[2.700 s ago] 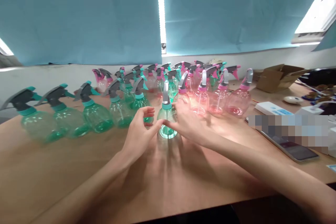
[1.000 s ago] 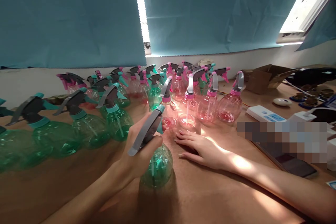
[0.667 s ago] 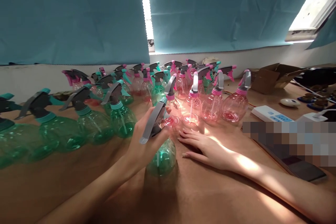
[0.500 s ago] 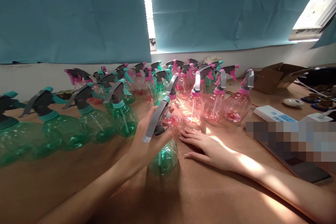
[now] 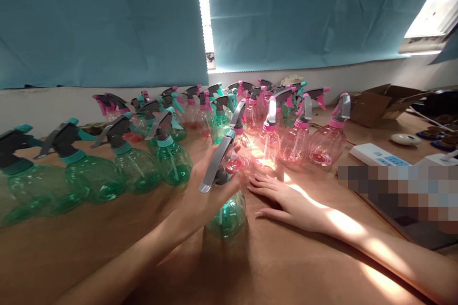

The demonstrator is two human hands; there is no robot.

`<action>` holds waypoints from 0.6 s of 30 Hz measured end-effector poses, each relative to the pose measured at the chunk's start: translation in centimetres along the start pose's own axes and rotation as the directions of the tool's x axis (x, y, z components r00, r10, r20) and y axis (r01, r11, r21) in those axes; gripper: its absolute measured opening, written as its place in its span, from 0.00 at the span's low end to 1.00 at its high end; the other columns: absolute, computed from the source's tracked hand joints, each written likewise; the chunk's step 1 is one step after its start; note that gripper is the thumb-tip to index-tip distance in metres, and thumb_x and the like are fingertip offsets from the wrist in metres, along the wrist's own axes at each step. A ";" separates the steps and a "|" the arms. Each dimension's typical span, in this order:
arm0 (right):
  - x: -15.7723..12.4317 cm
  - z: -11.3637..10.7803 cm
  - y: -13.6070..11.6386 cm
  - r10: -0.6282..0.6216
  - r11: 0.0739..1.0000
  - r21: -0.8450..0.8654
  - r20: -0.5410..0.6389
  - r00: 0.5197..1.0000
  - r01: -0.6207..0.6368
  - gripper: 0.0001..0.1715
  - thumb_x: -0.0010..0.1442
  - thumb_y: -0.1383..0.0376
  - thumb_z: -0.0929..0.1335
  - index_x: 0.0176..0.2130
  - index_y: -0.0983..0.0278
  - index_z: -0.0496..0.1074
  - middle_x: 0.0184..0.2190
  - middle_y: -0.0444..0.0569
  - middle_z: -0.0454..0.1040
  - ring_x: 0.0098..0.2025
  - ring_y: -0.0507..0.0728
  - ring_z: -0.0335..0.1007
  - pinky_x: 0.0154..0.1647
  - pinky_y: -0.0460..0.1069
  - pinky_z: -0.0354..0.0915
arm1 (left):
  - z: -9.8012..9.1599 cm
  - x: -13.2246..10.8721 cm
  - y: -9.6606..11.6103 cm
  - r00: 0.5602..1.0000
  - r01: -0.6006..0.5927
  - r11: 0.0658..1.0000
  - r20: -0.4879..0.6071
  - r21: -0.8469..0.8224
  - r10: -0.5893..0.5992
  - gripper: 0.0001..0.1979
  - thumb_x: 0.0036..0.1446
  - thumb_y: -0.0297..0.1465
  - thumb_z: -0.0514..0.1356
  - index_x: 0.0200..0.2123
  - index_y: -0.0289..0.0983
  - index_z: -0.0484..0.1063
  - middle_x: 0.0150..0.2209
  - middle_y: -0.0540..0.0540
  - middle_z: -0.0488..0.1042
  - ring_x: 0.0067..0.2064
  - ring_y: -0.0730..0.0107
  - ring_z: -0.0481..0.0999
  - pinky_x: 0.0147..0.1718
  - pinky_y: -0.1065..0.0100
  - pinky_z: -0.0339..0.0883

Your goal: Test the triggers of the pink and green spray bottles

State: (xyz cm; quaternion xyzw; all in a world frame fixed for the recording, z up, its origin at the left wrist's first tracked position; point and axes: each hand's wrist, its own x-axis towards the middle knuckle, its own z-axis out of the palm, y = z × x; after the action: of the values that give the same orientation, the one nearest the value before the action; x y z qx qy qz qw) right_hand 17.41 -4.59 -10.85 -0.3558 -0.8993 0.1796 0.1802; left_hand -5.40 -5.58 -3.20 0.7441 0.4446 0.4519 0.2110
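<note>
My left hand (image 5: 205,188) is wrapped round the neck of a green spray bottle (image 5: 229,217) with a grey and teal head, which stands upright on the brown table (image 5: 171,257). Flat on the table to its right lies my right hand (image 5: 286,200), fingers spread and nothing in them. Just beyond my hands are several pink spray bottles (image 5: 265,145). A row of green spray bottles (image 5: 173,162) runs off to the left.
More pink and green bottles (image 5: 220,121) crowd the back near the wall. At the right are an open cardboard box (image 5: 372,107), a white power strip (image 5: 375,155), a white mouse (image 5: 405,139) and a blurred-out dark object (image 5: 397,209).
The whole view has shifted slightly, so things appear a little further right. My left hand keeps its hold on the green bottle, and my right hand stays flat.
</note>
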 end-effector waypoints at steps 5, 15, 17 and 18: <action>0.0 0.1 0.0 0.014 1.000 0.011 0.001 1.000 -0.014 0.37 0.65 0.47 0.66 0.66 0.61 0.62 0.67 0.56 0.59 0.70 0.65 0.50 0.68 0.65 0.51 | -0.1 0.1 0.1 1.000 -0.005 1.000 0.008 -0.002 0.005 0.11 0.59 0.35 0.59 0.45 0.43 0.69 0.34 0.49 0.72 0.28 0.69 0.67 0.27 0.66 0.63; 0.1 0.0 0.0 0.024 1.000 -0.013 0.041 0.999 -0.023 0.38 0.66 0.48 0.65 0.66 0.66 0.62 0.68 0.58 0.56 0.70 0.65 0.48 0.69 0.66 0.49 | -0.1 0.0 0.0 0.999 0.024 0.998 0.022 -0.053 -0.022 0.08 0.58 0.30 0.59 0.42 0.42 0.70 0.33 0.50 0.73 0.30 0.68 0.70 0.29 0.66 0.65; 0.1 0.0 0.0 0.024 1.000 -0.007 0.038 0.999 -0.023 0.38 0.66 0.48 0.65 0.66 0.66 0.62 0.68 0.58 0.57 0.70 0.65 0.49 0.69 0.66 0.49 | -0.1 -0.1 0.0 0.999 0.047 0.997 0.021 -0.061 -0.046 0.06 0.56 0.27 0.58 0.38 0.41 0.70 0.32 0.50 0.73 0.34 0.66 0.73 0.32 0.65 0.67; 0.1 0.0 0.0 0.023 1.000 -0.005 0.035 0.999 -0.023 0.38 0.66 0.47 0.65 0.66 0.65 0.62 0.68 0.57 0.57 0.70 0.65 0.49 0.69 0.66 0.50 | -0.1 -0.1 0.0 0.998 0.054 0.997 0.023 -0.062 -0.053 0.06 0.55 0.26 0.58 0.37 0.41 0.70 0.31 0.50 0.73 0.34 0.66 0.73 0.33 0.65 0.68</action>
State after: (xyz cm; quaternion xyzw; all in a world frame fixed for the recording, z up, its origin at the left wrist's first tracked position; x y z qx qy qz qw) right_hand 17.40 -4.52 -10.86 -0.3635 -0.8985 0.1857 0.1616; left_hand -5.54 -5.65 -3.19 0.7297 0.4477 0.4516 0.2511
